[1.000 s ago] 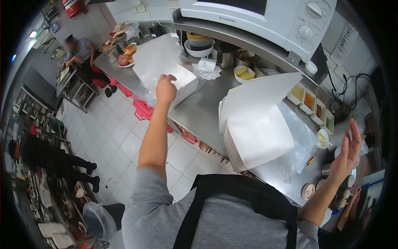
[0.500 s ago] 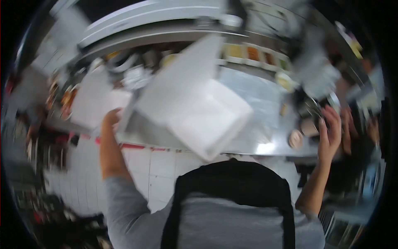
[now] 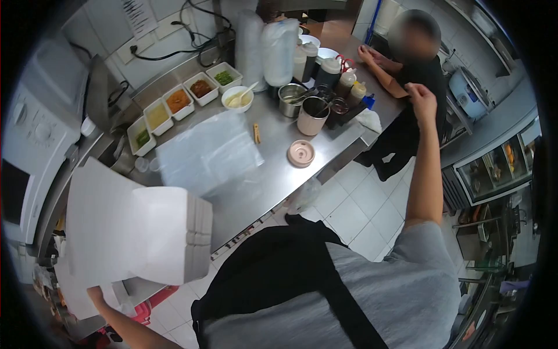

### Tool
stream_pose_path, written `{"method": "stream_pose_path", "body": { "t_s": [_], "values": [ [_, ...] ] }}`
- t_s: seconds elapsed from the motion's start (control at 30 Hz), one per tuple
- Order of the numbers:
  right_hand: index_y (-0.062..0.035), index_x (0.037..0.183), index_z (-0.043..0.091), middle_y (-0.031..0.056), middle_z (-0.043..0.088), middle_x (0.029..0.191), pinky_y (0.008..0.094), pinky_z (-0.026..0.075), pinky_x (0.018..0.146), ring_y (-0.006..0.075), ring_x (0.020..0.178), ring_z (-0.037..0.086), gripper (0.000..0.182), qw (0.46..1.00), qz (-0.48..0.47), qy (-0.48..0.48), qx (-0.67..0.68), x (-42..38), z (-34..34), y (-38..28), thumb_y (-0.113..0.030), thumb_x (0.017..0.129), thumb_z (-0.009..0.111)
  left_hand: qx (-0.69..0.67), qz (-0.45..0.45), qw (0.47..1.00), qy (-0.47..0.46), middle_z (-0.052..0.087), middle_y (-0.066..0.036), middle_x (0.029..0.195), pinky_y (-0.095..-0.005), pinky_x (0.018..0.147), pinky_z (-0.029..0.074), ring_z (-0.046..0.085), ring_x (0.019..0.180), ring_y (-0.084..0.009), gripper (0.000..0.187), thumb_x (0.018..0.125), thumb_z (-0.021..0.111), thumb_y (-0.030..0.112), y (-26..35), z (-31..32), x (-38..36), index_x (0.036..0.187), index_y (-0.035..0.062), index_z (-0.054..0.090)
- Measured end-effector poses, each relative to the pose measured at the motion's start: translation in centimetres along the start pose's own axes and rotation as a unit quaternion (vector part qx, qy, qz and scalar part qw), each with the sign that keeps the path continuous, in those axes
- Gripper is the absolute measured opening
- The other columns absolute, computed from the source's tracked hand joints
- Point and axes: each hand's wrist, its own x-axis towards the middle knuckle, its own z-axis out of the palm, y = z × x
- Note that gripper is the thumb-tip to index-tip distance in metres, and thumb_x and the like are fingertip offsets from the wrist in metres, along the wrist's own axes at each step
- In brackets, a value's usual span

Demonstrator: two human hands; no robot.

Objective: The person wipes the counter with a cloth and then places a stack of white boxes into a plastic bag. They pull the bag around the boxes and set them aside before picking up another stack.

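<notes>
The left hand [image 3: 97, 296] is partly hidden — it is near the white boxes [image 3: 160, 235]. The right hand [image 3: 423, 103] is raised, fingers bent. Clear plastic [image 3: 206, 148] lies on the counter [image 3: 228, 216].

Bright light glares off the flat, silver metal tabletop [image 3: 273, 181] before you, sharp at centre, as fisheye distortion bends your view toward black corners.

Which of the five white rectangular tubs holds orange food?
The middle white rectangular tub, between the yellow-filled white tub and the brown-filled white tub; only it holds orange food.
</notes>
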Motion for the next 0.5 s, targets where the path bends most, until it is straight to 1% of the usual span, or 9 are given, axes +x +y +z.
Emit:
{"method": "stream_pose_path", "body": {
  "t_s": [0.07, 0.1, 0.13, 0.17, 0.2, 0.23, 0.27, 0.37, 0.5],
  "values": [
    [-0.0049, 0.088, 0.07, 0.0035, 0.065, 0.071, 0.027, 0.047, 0.064, 0.0114, 0.067, 0.06, 0.023, 0.997, 0.048, -0.059, -0.003, 1.7, 2.4, 4.8, -0.026, 0.078, 0.067, -0.018, -0.116, 0.985, 0.13, 0.056, -0.021, 0.118, -0.0421, 0.088, 0.043, 0.053, 0.108, -0.035, 0.04, 0.091, 0.043, 0.027, 3.7, -4.4, -3.4, 0.119, 0.001, 0.054],
    [-0.0061, 0.087, 0.07, 0.0043, 0.065, 0.069, 0.0273, 0.048, 0.063, 0.0118, 0.063, 0.061, 0.021, 0.995, 0.018, -0.044, -0.084, 2.1, 3.9, 6.5, -0.025, 0.078, 0.066, -0.026, -0.174, 0.965, 0.193, 0.055, -0.021, 0.122, -0.0404, 0.093, 0.041, 0.051, 0.114, -0.035, 0.045, 0.093, 0.044, 0.033, 7.0, -7.0, -5.3, 0.124, 0.0014, 0.051],
    [-0.0076, 0.087, 0.071, 0.0055, 0.066, 0.068, 0.0278, 0.049, 0.062, 0.0124, 0.061, 0.062, 0.02, 0.993, 0.072, -0.079, -0.054, 2.8, 5.5, 8.8, -0.025, 0.078, 0.066, -0.073, -0.157, 0.942, 0.288, 0.055, -0.02, 0.122, -0.0355, 0.093, 0.041, 0.053, 0.113, -0.0315, 0.048, 0.093, 0.046, 0.036, 13.1, -10.7, -7.9, 0.124, -0.0001, 0.052],
    [-0.0079, 0.086, 0.071, 0.0059, 0.066, 0.068, 0.0282, 0.05, 0.062, 0.0122, 0.059, 0.062, 0.02, 0.99, 0.09, -0.099, -0.046, 4.5, 7.7, 13.7, -0.026, 0.078, 0.066, -0.121, -0.188, 0.922, 0.317, 0.056, -0.019, 0.121, -0.0342, 0.093, 0.041, 0.054, 0.111, -0.0293, 0.045, 0.093, 0.047, 0.034, 17.1, -13.5, -10.2, 0.122, -0.0006, 0.053],
    [-0.0088, 0.087, 0.071, 0.0063, 0.067, 0.07, 0.0288, 0.05, 0.064, 0.0148, 0.064, 0.064, 0.023, 0.981, 0.128, -0.129, -0.068, 5.3, 9.2, 15.5, -0.029, 0.077, 0.066, -0.168, -0.218, 0.897, 0.346, 0.057, -0.018, 0.12, -0.0329, 0.094, 0.041, 0.055, 0.109, -0.0272, 0.043, 0.093, 0.048, 0.031, 20.5, -15.5, -12.0, 0.12, -0.0012, 0.055],
    [-0.0092, 0.088, 0.071, 0.0065, 0.067, 0.074, 0.0282, 0.05, 0.066, 0.0163, 0.074, 0.065, 0.028, 0.975, 0.09, -0.129, -0.157, 6.6, 11.1, 18.9, -0.034, 0.077, 0.065, -0.19, -0.21, 0.864, 0.417, 0.058, -0.016, 0.119, -0.032, 0.093, 0.041, 0.056, 0.108, -0.0252, 0.04, 0.093, 0.049, 0.028, 23.8, -16.7, -13.5, 0.118, -0.0015, 0.057],
    [-0.0106, 0.098, 0.069, 0.0085, 0.067, 0.09, 0.0324, 0.052, 0.067, 0.0204, 0.083, 0.065, 0.033, 0.965, 0.107, -0.161, -0.176, 7.7, 12.9, 21.6, -0.037, 0.078, 0.064, -0.21, -0.199, 0.826, 0.485, 0.059, -0.014, 0.118, -0.0312, 0.093, 0.042, 0.056, 0.107, -0.0232, 0.036, 0.094, 0.05, 0.026, 26.9, -17.6, -14.7, 0.116, -0.0019, 0.058],
    [-0.0135, 0.107, 0.065, 0.0072, 0.063, 0.094, 0.0332, 0.052, 0.056, 0.0225, 0.067, 0.063, 0.033, 0.931, 0.24, -0.265, -0.082, 8.8, 14.7, 20.8, -0.032, 0.08, 0.066, -0.336, -0.111, 0.755, 0.552, 0.06, -0.013, 0.115, -0.031, 0.092, 0.044, 0.057, 0.104, -0.023, 0.034, 0.092, 0.054, 0.023, 34.5, -19.5, -16.9, 0.114, -0.0029, 0.06],
    [-0.0148, 0.11, 0.061, 0.0095, 0.059, 0.098, 0.0352, 0.055, 0.06, 0.0253, 0.078, 0.062, 0.036, 0.84, 0.297, -0.446, -0.082, 12.0, 15.2, 19.8, -0.034, 0.08, 0.067, -0.299, -0.102, 0.772, 0.552, 0.059, -0.012, 0.116, -0.0304, 0.093, 0.044, 0.056, 0.106, -0.021, 0.032, 0.093, 0.054, 0.023, 45.8, -22.0, -18.2, 0.112, -0.0024, 0.061]
  ]
}}
